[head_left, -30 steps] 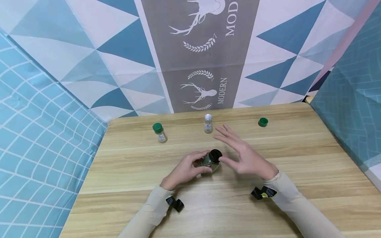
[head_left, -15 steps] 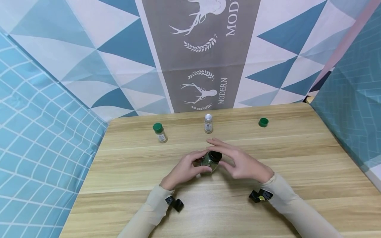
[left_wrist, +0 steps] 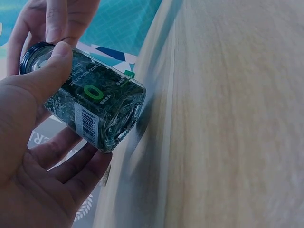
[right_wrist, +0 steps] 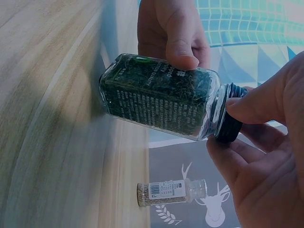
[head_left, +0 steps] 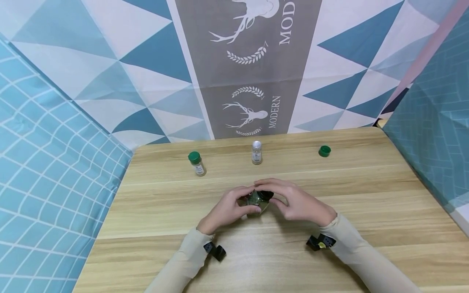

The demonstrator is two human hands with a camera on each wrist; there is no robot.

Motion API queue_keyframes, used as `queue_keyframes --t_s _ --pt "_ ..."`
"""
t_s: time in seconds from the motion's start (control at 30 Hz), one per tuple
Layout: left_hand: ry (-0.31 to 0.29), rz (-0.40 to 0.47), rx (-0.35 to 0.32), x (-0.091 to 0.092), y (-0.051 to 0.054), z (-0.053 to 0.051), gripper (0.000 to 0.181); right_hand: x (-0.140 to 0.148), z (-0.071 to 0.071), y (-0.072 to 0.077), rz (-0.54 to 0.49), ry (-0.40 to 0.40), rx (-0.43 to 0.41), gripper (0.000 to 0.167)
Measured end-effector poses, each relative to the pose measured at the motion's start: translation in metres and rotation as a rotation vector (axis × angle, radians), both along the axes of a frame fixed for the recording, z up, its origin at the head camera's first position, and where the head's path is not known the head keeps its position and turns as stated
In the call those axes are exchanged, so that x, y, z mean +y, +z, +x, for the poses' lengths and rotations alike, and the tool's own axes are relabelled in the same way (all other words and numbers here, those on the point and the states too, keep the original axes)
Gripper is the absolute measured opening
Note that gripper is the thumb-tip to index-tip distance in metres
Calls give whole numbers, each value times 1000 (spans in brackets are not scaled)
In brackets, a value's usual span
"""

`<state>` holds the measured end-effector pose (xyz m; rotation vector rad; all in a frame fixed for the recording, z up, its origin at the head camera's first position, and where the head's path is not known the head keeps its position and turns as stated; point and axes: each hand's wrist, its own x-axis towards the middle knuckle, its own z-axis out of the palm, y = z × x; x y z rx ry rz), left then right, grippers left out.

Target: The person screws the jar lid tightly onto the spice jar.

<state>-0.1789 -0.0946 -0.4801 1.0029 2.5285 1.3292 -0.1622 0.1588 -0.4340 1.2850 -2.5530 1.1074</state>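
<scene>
A square glass jar of dried parsley [right_wrist: 156,95], with a black lid [right_wrist: 229,127], is gripped round its body by my left hand [head_left: 231,206]. The left wrist view shows the jar [left_wrist: 88,95] lying aslant in that hand, its base just off or near the tabletop; contact is hard to tell. My right hand [head_left: 302,203] pinches the black lid between thumb and fingers. In the head view the right fingers partly cover the lid. Green flakes and a barcode label show through the glass.
Toward the back of the wooden table [head_left: 165,211] stand a green-capped spice bottle [head_left: 198,164] on the left and a small bottle with a pale top [head_left: 256,154] in the middle. A loose green cap [head_left: 324,151] lies at the back right. Patterned cloth hangs behind.
My right hand has come left and toward me, and its spread fingers have closed round the jar's black lid. The left hand has stayed in place on the jar.
</scene>
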Motion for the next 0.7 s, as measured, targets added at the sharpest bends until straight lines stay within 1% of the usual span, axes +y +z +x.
queue_keyframes --t_s 0.1,0.23,0.4,0.63,0.7 --pt "-4 2 -3 0 -1 0 67 0 0 0 0 -3 -1 52" --pt "-8 4 -13 0 -1 0 69 1 0 -1 1 -10 9 51" --pt "-3 2 -20 0 1 0 69 1 -1 0 1 -16 16 48" --pt "-11 6 1 1 1 1 66 2 -1 3 7 -39 -11 42" --pt "-12 10 -2 1 1 2 65 1 0 4 6 -44 -16 41"
